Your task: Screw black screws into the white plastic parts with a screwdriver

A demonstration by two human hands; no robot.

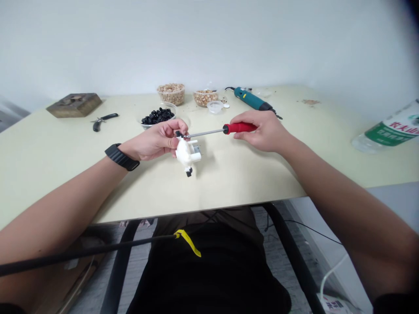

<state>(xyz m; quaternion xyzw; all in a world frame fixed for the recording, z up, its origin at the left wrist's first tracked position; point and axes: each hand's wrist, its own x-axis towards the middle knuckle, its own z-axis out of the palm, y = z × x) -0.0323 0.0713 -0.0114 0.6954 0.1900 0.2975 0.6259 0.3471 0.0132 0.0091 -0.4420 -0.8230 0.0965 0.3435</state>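
My left hand [160, 140] pinches a white plastic part [184, 152] above the table, near its front edge. Black pieces sit at the top and bottom of this part, and white pegs stick out on its right side. Wrapped round the red handle of a screwdriver [240, 127] is my right hand [263, 131]. The metal shaft points left, and its tip meets the upper end of the white part beside my left fingertips. Just behind my left hand stands a clear bowl of black pieces [157, 117].
On the table [147, 192], a wooden block [75, 105] and pliers [104, 121] lie at left. Two tubs of tan pieces [171, 94] [205, 97], a small clear cup [215, 107] and a teal power tool [251, 99] are behind. A bottle [389, 130] leans in at right.
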